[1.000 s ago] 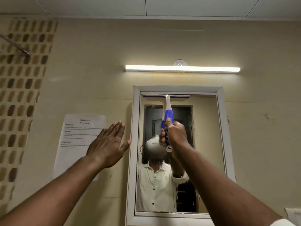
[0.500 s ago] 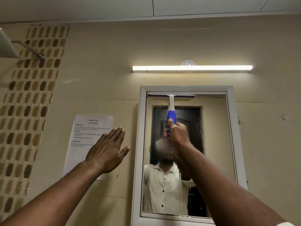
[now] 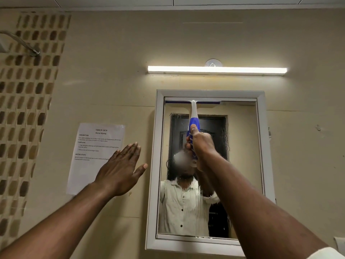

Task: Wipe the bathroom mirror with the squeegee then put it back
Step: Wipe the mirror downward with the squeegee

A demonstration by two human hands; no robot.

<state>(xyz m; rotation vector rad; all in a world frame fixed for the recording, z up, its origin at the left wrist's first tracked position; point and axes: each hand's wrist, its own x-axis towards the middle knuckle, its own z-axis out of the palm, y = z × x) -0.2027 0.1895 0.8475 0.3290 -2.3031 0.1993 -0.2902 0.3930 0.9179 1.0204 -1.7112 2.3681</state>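
Right hand (image 3: 202,144) raised in closed grip, left hand (image 3: 120,170) flat, open

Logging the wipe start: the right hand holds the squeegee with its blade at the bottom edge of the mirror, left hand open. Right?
Not quite. The head view shows the squeegee blade at the top edge of the mirror, not the bottom. The right hand holds it; the left hand is open.

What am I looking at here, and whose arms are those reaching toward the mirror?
No machine here: a person wears a camera on the head, so you see their own arms from above. The right hand grips the blue and white squeegee, its blade pressed along the top edge of the white-framed mirror, which shows the person's reflection. The left hand is open and empty, raised near a printed sheet stuck on the wall. A light bar glows above.
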